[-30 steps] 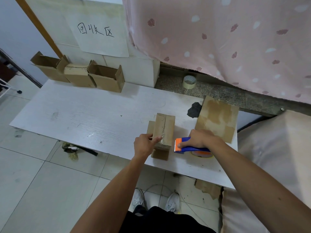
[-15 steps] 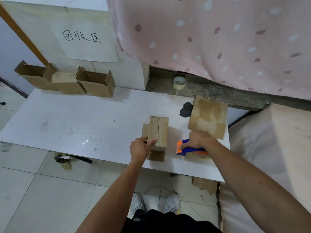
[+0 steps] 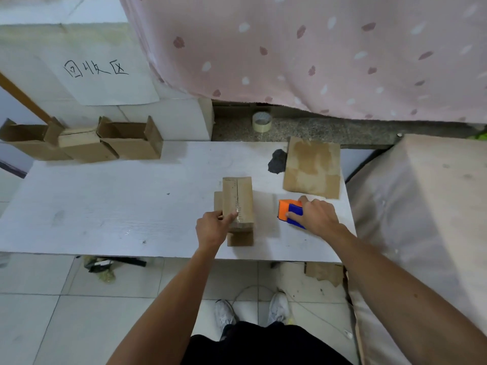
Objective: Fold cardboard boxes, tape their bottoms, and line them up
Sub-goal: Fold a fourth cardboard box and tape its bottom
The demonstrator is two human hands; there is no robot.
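We have the box (image 3: 238,204), taped seam upward, near the table's (image 3: 105,206) front edge, our left hand (image 3: 212,229) gripping its near end, our right hand (image 3: 317,216) beside it curled round the tape dispenser (image 3: 290,213).

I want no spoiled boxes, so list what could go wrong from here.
1. The tape end on the box looks wrinkled where the left hand grips it; it may lift unless pressed flat.
2. The dispenser in the right hand lies towards the table's front-right corner; a careless set-down could drop it.
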